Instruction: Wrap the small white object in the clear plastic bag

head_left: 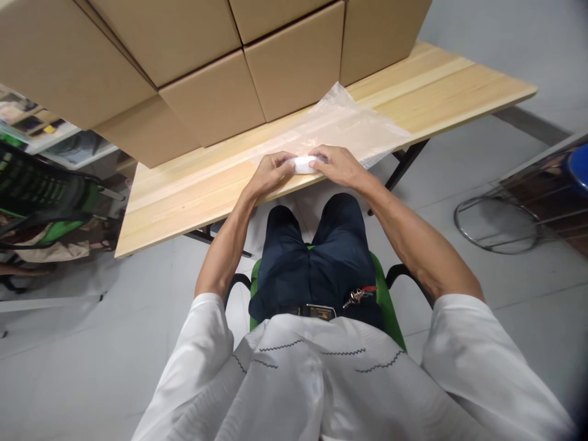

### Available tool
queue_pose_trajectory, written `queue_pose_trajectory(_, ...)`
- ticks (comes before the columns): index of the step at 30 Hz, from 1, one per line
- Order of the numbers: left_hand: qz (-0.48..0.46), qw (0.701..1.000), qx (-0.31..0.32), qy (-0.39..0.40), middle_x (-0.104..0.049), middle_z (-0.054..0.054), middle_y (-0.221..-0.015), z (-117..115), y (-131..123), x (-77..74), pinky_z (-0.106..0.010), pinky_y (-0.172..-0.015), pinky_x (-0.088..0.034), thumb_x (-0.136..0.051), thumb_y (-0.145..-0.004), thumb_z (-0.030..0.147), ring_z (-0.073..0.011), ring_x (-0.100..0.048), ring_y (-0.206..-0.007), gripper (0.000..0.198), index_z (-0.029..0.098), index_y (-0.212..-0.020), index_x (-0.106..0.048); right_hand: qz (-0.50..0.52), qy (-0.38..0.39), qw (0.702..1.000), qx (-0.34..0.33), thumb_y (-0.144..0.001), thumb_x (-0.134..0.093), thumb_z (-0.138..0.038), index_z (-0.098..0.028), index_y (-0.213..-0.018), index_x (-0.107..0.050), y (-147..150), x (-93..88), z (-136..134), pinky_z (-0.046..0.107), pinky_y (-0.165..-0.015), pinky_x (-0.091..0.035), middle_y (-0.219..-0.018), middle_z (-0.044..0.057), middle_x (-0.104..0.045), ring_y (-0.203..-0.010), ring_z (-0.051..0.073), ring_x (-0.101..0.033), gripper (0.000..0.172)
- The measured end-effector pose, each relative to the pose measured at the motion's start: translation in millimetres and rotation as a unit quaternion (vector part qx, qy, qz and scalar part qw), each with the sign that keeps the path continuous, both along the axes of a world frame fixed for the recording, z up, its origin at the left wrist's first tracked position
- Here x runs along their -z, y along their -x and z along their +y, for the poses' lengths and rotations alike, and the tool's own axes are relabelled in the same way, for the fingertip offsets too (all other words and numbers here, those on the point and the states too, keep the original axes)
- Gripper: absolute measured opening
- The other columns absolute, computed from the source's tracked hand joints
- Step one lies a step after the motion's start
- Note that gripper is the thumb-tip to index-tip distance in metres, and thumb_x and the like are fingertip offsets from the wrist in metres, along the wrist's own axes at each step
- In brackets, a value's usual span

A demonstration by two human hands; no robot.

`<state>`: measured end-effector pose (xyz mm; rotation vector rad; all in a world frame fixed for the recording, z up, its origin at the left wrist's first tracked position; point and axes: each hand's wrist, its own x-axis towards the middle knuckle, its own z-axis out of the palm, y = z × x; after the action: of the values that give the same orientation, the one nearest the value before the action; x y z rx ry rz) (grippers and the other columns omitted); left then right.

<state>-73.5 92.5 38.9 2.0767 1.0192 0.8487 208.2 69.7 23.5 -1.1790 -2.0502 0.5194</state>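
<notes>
- The left hand (pixel 271 173) and right hand (pixel 339 165) are pinching a small white object (pixel 304 164) between them, one at each end.
- It is sitting at the table's (pixel 184 202) near edge, just beside a clear plastic bag (pixel 353 122) (cardboard boxes (pixel 294 73) are standing beyond).
- This is looking like a two-handed gripping step, and shifting the object is calling for both hands moving together.

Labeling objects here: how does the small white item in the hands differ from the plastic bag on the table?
The white item is small and opaque; the plastic bag is far larger and see-through. The white item is gripped between the left hand and right hand; the plastic bag lies flat. Both are on the wooden table.
</notes>
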Motion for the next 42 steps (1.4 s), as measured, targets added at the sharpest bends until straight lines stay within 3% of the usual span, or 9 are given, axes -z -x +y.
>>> queue_pose_trajectory(9,0.008,0.998,-0.052,-0.024,-0.086,-0.008,-0.103,21.1,-0.4,17.7,-0.042,-0.093,-0.066,-0.069,-0.101,0.040,-0.0261,-0.079,-0.099,0.034,0.020,-0.124,-0.084,0.003,0.025,1.000,-0.001,-0.104,-0.065,-0.038,-0.020,-0.117,-0.093,-5.4,-10.0,7.5,0.046,-0.104,-0.063,-0.119,0.010,-0.092,-0.109,0.033,-0.080,0.036)
queue_pose_trajectory(14,0.037,0.993,-0.089,-0.075,-0.080,-0.005,-0.092,27.3,0.9,24.5,-0.044,-0.093,-0.064,-0.068,-0.098,0.041,-0.0265,-0.074,-0.090,0.035,0.023,-0.122,-0.085,-0.019,0.015,1.000,0.000,-0.103,-0.063,-0.037,-0.022,-0.114,-0.093,-3.6,-8.2,13.4,0.049,-0.103,-0.064,-0.115,0.011,-0.093,-0.107,0.035,-0.080,0.035)
queue_pose_trajectory(22,0.088,0.984,-0.112,-0.110,-0.091,-0.010,-0.112,20.8,1.8,20.6,-0.049,-0.103,-0.065,-0.064,-0.102,0.039,-0.0308,-0.080,-0.103,0.034,0.022,-0.116,-0.090,-0.054,0.021,0.998,0.009,-0.104,-0.063,-0.040,-0.019,-0.112,-0.095,-4.9,-9.7,15.4,0.051,-0.105,-0.063,-0.118,0.014,-0.093,-0.110,0.038,-0.081,0.039)
queue_pose_trajectory(27,0.083,0.983,-0.114,-0.118,-0.092,-0.010,-0.109,22.1,2.3,20.4,-0.048,-0.100,-0.066,-0.063,-0.103,0.037,-0.0305,-0.081,-0.100,0.031,0.023,-0.109,-0.090,-0.045,0.011,0.999,0.016,-0.103,-0.066,-0.039,-0.021,-0.115,-0.097,-9.9,-3.5,21.1,0.050,-0.109,-0.064,-0.118,0.012,-0.094,-0.116,0.039,-0.082,0.037)
queue_pose_trajectory(31,0.102,0.976,-0.131,-0.140,-0.091,-0.011,-0.113,24.9,7.4,25.2,-0.049,-0.107,-0.066,-0.062,-0.111,0.047,-0.0311,-0.080,-0.105,0.038,0.022,-0.121,-0.089,-0.019,-0.002,1.000,0.023,-0.103,-0.068,-0.039,-0.024,-0.116,-0.097,-11.8,2.3,23.0,0.053,-0.114,-0.065,-0.119,0.011,-0.095,-0.119,0.039,-0.083,0.035)
queue_pose_trajectory(34,0.118,0.963,-0.145,-0.196,-0.088,-0.015,-0.126,18.2,9.2,24.9,-0.055,-0.119,-0.063,-0.056,-0.121,0.065,-0.0355,-0.080,-0.124,0.053,0.024,-0.137,-0.087,-0.012,0.003,1.000,0.026,-0.104,-0.068,-0.037,-0.024,-0.117,-0.097,-10.8,2.3,21.8,0.054,-0.115,-0.065,-0.120,0.010,-0.095,-0.121,0.040,-0.084,0.035)
queue_pose_trajectory(38,0.144,0.949,-0.092,-0.264,-0.082,-0.019,-0.147,-0.4,-0.4,14.2,-0.064,-0.132,-0.054,-0.050,-0.123,0.080,-0.0421,-0.075,-0.148,0.066,0.028,-0.148,-0.082,-0.022,0.013,0.999,0.033,-0.105,-0.067,-0.034,-0.023,-0.120,-0.098,-8.7,0.8,20.6,0.054,-0.115,-0.065,-0.124,0.011,-0.095,-0.123,0.041,-0.085,0.036)
queue_pose_trajectory(42,0.193,0.944,-0.013,-0.268,-0.081,-0.019,-0.159,-10.5,-18.6,7.8,-0.069,-0.141,-0.047,-0.049,-0.123,0.075,-0.0431,-0.073,-0.154,0.064,0.027,-0.147,-0.083,-0.029,0.002,0.999,0.033,-0.105,-0.066,-0.034,-0.023,-0.123,-0.098,-9.1,3.1,22.5,0.054,-0.115,-0.065,-0.126,0.011,-0.096,-0.125,0.040,-0.086,0.039)
